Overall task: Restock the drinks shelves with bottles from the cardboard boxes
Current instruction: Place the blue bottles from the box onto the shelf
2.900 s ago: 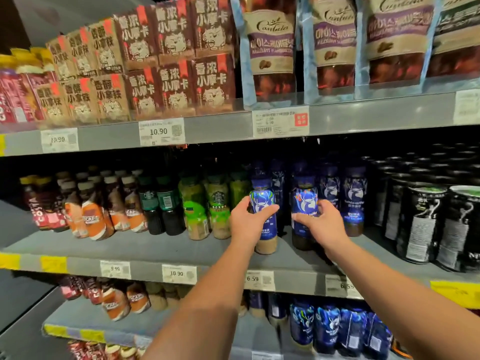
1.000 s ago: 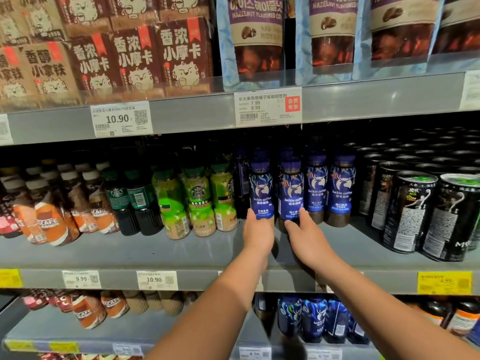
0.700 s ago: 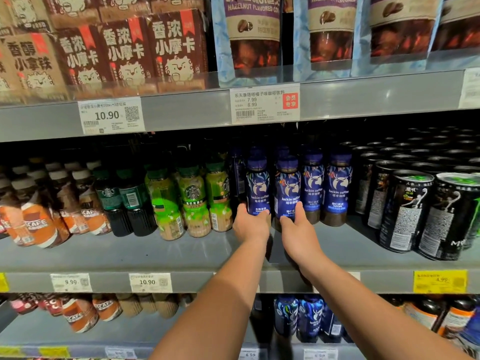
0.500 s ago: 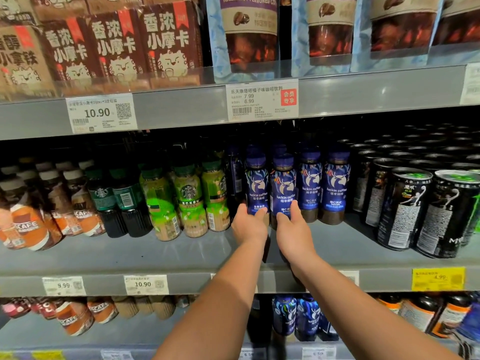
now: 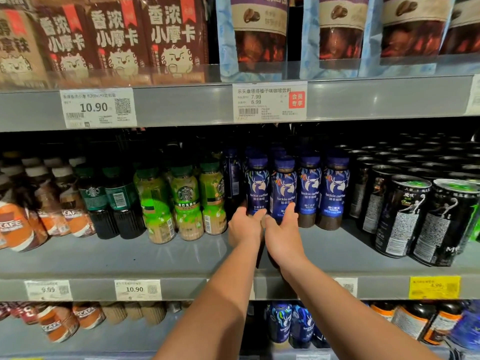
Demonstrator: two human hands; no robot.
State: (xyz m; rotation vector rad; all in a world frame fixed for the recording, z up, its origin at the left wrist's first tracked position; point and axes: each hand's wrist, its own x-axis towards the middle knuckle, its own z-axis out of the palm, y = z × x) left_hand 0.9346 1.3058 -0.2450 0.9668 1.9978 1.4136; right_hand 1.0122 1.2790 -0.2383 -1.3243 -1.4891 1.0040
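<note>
Holding the low end of the first blue deer bottle (image 5: 257,185), a tall round plastic one with a shiny wrap and a dark blue cap, is my left hand (image 5: 245,226). My thumb sits on its front and my fingers bend round its outer side. The second blue deer bottle (image 5: 283,189), the same kind, stands right beside it. My right hand (image 5: 283,228) holds its low end, thumb on one side and fingers (image 5: 292,207) on the other. Both bottles stand straight up, so their long way runs up and down. They rise out of my grip, on the side away from me. Each hand is nearest its own bottle, and my two hands almost touch.

I think the next move is a small push straight back, so these two line up with the front row. The wraps look slick and the bottles are tall and thin, so a low hold could let the tops tip.

Just past my right hand stand two more blue bottles (image 5: 310,188), with brown drink showing at the bottom. Past those are big black metal cans (image 5: 400,216) with shiny tops. On the outer side of my left hand are round green bottles (image 5: 185,203). All sit on the flat grey metal shelf (image 5: 181,255) under my wrists.
</note>
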